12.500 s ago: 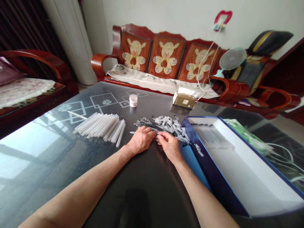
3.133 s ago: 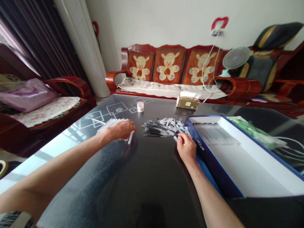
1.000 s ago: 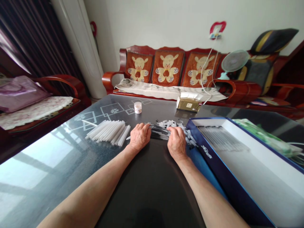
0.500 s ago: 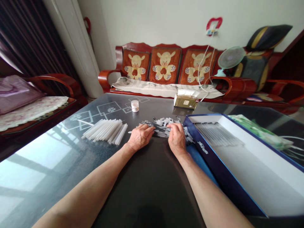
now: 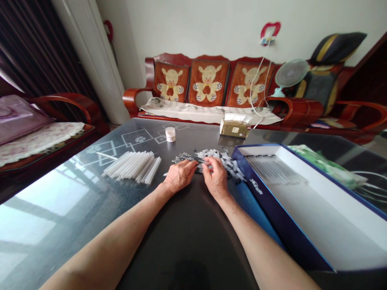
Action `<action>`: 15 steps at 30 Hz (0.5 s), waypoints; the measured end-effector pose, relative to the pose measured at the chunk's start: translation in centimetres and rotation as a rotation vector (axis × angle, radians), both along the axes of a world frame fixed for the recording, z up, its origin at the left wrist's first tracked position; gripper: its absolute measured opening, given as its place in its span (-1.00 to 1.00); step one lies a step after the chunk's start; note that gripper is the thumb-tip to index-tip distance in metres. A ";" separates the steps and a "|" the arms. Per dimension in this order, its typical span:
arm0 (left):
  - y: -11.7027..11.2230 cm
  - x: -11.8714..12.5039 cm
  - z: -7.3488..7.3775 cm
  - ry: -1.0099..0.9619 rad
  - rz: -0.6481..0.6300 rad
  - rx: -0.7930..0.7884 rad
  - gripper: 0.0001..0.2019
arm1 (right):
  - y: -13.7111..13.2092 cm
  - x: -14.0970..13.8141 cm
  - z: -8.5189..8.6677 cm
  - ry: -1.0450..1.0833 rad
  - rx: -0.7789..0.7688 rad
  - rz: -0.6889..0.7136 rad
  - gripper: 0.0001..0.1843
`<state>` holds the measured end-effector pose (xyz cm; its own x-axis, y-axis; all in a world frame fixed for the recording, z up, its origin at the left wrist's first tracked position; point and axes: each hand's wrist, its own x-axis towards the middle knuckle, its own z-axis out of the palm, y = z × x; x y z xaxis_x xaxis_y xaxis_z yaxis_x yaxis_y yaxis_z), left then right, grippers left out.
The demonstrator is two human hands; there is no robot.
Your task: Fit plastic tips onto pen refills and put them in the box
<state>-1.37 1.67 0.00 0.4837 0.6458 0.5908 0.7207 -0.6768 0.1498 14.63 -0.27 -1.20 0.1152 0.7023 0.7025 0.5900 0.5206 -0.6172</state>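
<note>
Both my hands are at the near edge of a loose pile of black pen refills with white plastic pieces [image 5: 217, 158] on the dark glass table top [image 5: 75, 193]. My left hand [image 5: 179, 176] lies palm down, its fingers curled over the dark refill shafts. My right hand [image 5: 215, 177] pinches at thin refills with its fingertips, close to my left hand. Left of them lies a fanned bundle of translucent white plastic tubes [image 5: 133, 166]. Neither hand touches it.
An open blue-rimmed white box [image 5: 260, 192] stands to my right, with rows of thin tubes [image 5: 273, 169] inside. Farther back on the glass are a small white jar [image 5: 170, 134] and a tan packet [image 5: 235, 129]. A red wooden sofa with patterned cushions stands behind the table.
My right hand has moved left toward my left hand, and its fingers have drawn together at the refills. The view has shifted slightly.
</note>
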 end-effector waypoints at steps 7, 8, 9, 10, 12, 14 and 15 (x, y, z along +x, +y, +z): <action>0.2 -0.1 -0.4 0.010 -0.020 0.045 -0.69 | 0.1 0.7 0.4 0.011 -0.026 -0.091 -0.78; 0.3 -0.1 -0.5 0.017 -0.025 0.043 -0.69 | 0.0 0.6 0.4 0.014 -0.035 -0.081 -0.77; 0.3 -0.1 -0.6 0.022 -0.030 0.041 -0.68 | 0.0 0.5 0.4 0.014 -0.047 -0.059 -0.77; 0.3 -0.1 -0.6 0.024 -0.030 0.039 -0.67 | -0.1 0.3 0.4 0.011 -0.062 -0.021 -0.76; 0.4 -0.1 -0.6 0.012 0.005 0.044 -0.64 | -0.1 0.2 0.3 -0.004 -0.089 0.070 -0.70; 0.4 -0.2 -0.6 -0.013 0.091 0.058 -0.60 | 0.0 0.6 0.2 -0.011 -0.081 0.085 -0.64; 0.4 -0.2 -0.5 -0.024 0.140 0.063 -0.60 | 0.1 0.9 0.1 -0.018 -0.061 0.046 -0.64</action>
